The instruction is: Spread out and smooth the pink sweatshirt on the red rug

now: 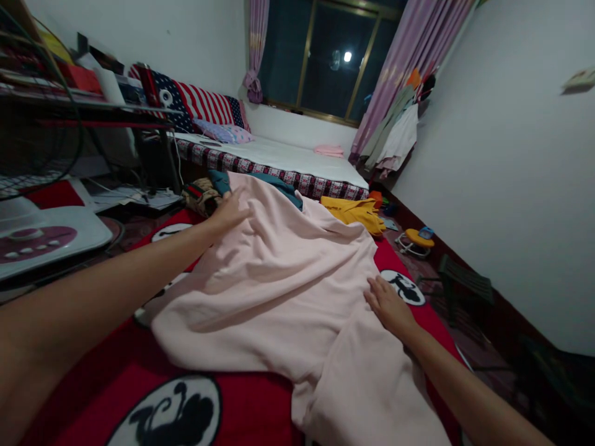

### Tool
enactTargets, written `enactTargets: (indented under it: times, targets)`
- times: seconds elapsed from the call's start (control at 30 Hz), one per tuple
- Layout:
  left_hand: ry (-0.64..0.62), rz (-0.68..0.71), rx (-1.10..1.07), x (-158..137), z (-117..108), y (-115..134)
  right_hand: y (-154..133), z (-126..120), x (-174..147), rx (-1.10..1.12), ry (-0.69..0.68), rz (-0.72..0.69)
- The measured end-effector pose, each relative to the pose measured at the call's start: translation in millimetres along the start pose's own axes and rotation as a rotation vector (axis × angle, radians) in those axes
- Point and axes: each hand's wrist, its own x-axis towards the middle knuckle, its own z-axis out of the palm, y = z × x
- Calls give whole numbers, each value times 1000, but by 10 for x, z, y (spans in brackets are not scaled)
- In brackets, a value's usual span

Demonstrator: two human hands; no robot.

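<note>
A pale pink long-sleeved top, probably a sweatshirt, lies spread and creased over a red blanket with white ovals and black figures. My left hand rests on its far left part, fingers stretched over the cloth and slightly blurred. On the right edge of the top, my right hand lies with its fingers apart, pressing lightly on the fabric. One sleeve runs toward me at the lower right. Beyond the top are a teal garment, partly covered, and a folded yellow garment.
A bed with pillows stands below the window. At left are a cluttered desk and a white and pink appliance. A yellow-topped stool and a dark folding stool stand along the right wall.
</note>
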Motion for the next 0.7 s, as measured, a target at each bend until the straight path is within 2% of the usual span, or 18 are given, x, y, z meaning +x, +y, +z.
enactTargets:
  times: [0.1, 0.2, 0.3, 0.37, 0.43, 0.53, 0.6, 0.7]
  targets:
    - [-185, 104, 206, -467, -72, -197, 27, -120, -2, 60, -52, 9]
    - [-243, 197, 329, -780, -257, -387, 40, -336, -62, 188, -89, 17]
    - [-266, 251, 337, -915, -440, -446, 1, -542, -194, 422, -183, -108]
    - [-351, 279, 281, -975, -516, -384, -78, -637, -288, 522, -291, -195]
    - [-520, 295, 205, -1049, -559, -271, -174, -702, -352, 455, -340, -243]
    - [-733, 303, 158, -1166, -607, -143, -215, -799, -376, 204, -343, -281]
    - [-713, 317, 185, -1198, -639, -161, -105, -876, -359, 151, -355, -249]
    - [-515, 323, 254, -1120, -658, -333, 215, -952, -285, 143, -325, -57]
